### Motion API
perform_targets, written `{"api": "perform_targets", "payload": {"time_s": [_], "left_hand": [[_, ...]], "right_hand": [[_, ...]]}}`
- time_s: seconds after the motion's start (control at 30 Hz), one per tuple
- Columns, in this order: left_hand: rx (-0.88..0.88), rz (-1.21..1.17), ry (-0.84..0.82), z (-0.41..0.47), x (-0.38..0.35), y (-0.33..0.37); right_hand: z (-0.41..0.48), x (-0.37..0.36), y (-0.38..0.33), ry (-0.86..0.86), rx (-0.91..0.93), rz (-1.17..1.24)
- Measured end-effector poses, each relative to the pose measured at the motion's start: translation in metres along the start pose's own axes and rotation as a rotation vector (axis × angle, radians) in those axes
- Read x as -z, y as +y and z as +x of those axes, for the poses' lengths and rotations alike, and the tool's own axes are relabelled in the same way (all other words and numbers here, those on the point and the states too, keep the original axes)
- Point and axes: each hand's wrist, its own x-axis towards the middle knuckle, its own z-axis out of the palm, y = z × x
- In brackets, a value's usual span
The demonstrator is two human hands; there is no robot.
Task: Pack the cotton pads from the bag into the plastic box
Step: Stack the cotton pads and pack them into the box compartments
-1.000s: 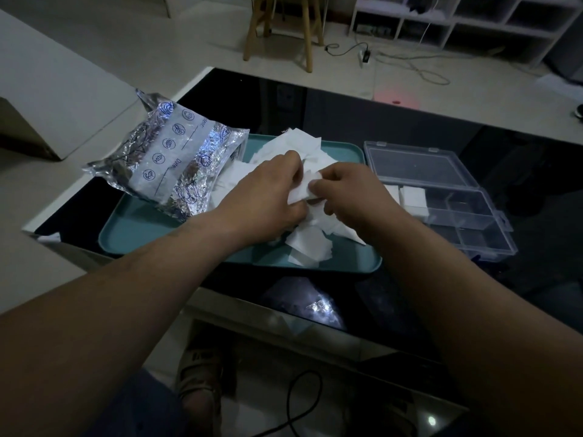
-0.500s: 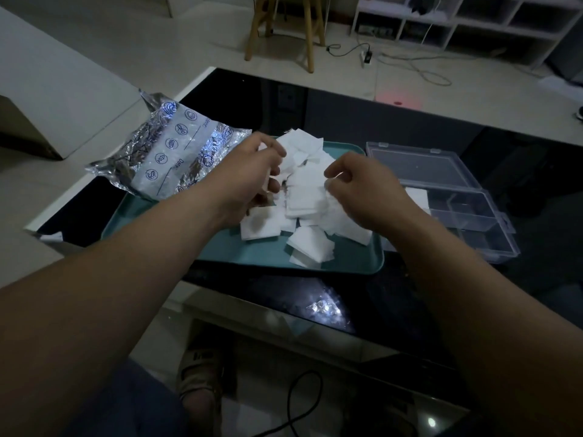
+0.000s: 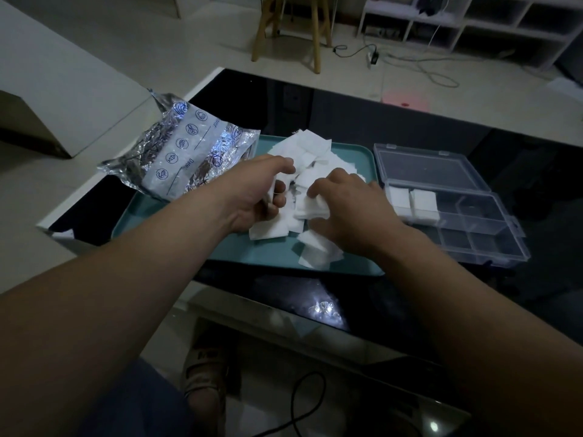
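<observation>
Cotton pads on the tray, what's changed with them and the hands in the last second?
Both hands parted over the pile, then closed in again. The right hand now grips a small stack of pads; the left hand curls round a few pads. Bag, tray and box stayed put.

Bare left arm (image 3: 126,294), bare right arm (image 3: 473,310).
Dark blue cloth (image 3: 132,402) over one leg, pale sandal (image 3: 202,370) with wide straps on one foot.
</observation>
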Motion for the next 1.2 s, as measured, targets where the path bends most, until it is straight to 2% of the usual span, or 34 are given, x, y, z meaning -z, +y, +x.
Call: {"api": "perform_targets", "payload": {"time_s": [0.23,0.43,0.57,0.67,0.8,0.9,1.03,1.2], "left_hand": [[-0.019,0.025,0.005,0.0,0.001,-0.001],[-0.142,0.01,0.006,0.002,-0.009,-0.005],[-0.214,-0.062,-0.105,-0.009,-0.026,-0.012],[-0.239,-0.056,-0.155,-0.013,-0.032,-0.012],[-0.138,-0.196,-0.151,-0.012,-0.024,-0.008],[-0.064,-0.192,-0.238,-0.013,-0.017,-0.005],[0.025,-0.163,-0.348,-0.016,-0.016,-0.005],[0.058,-0.242,-0.283,-0.015,-0.017,-0.008]], "right_hand": [[0.001,-0.001,-0.001,0.1,-0.028,0.062],[0.004,0.012,0.006,0.246,-0.198,0.397],[0.001,0.016,-0.005,0.252,-0.242,0.605],[-0.004,0.015,-0.017,0.19,-0.152,0.606],[-0.01,0.021,-0.018,0.205,-0.042,0.579],[-0.014,0.023,-0.011,0.23,-0.026,0.626],[-0.018,0.028,-0.008,0.137,0.069,0.692],[-0.023,0.035,-0.01,0.098,0.077,0.754]]}}
